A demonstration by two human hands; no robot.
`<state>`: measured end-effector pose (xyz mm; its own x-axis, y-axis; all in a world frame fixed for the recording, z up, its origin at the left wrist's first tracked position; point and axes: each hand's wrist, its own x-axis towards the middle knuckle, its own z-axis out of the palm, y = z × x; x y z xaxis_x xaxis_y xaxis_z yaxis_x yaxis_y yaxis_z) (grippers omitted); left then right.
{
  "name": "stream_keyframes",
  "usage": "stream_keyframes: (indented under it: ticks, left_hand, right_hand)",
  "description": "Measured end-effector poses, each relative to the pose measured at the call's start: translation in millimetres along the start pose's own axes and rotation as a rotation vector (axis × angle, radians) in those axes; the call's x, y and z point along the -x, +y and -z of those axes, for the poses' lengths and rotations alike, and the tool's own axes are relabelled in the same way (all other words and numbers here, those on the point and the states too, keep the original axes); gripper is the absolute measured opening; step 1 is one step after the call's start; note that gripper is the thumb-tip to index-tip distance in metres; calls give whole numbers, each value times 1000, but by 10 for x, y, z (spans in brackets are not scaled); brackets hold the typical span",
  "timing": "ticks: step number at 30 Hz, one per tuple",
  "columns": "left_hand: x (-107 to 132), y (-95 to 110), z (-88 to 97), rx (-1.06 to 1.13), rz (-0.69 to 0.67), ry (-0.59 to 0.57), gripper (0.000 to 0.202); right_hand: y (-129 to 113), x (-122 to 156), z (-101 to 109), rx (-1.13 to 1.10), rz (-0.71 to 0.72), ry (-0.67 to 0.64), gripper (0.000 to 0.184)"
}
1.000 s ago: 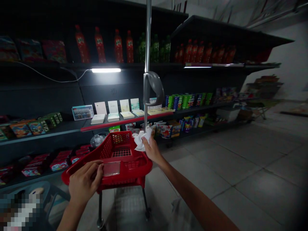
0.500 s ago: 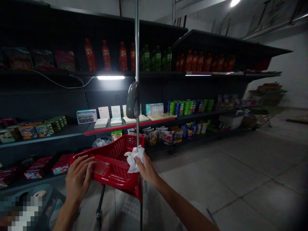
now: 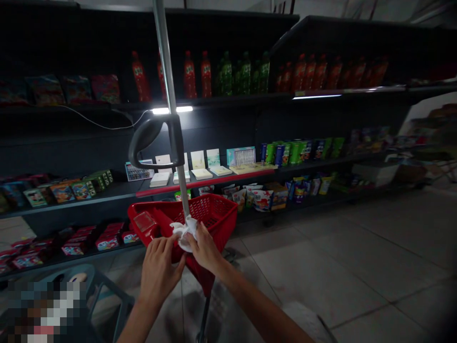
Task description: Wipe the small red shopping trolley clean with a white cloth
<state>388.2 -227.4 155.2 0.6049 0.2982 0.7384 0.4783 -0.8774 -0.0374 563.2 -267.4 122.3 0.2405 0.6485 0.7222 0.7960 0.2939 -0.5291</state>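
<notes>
At eight o'clock, nearest, a smooth blue-grey plastic frame is partly masked by pixelation. Toward seven o'clock, a crumpled, softly folded white cloth is clamped between the thumb and fingers of the right hand. The cloth is bunched against the lower part of a round, shiny metal pole, which is tilted toward eleven o'clock. The left hand is set just beside, its fingers bent and the fingertips brought up to the cloth; whether anything is gripped by it cannot be told. Higher on the pole, toward ten o'clock, a grey D-shaped handle is fitted. Behind the hands, a glossy red shopping cart is seen, its moulded wall pierced like a lattice. Beyond, on dark flat shelves, crinkled bags are stood at four o'clock, cylindrical canisters at three, and translucent green bottles at twelve.
</notes>
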Motion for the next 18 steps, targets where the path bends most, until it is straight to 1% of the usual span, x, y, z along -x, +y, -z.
stream_keyframes:
  ticks: [3,5,7,9,11,13,15,18]
  left_hand:
    - [-42,-54,20,-88,33,-1,27]
    - [-81,-75,39,-135,74,-24,20]
    - [-123,-120,44,-165,117,-51,24]
    - [-160,-203,40,-195,139,-69,32]
    - [-184,-315,34,-219,159,-85,38]
    - [-196,-445,28,-213,177,-111,41]
    - [-200,-581,14,-181,176,-149,39]
    - [-206,-776,-28,-156,155,-189,36]
  right_hand:
    - [20,-53,-79,-10,6,-43,42]
    - [51,-73,-115,-2,-1,-64,39]
    - [118,-71,-130,33,-3,-88,35]
    - [255,-42,-121,94,-3,-114,33]
    - [476,11,-81,169,-28,-130,33]
    - [764,70,-4,248,-76,-137,36]
    - [1079,116,110,322,-122,-144,42]
    - [1525,154,342,413,-195,-140,49]
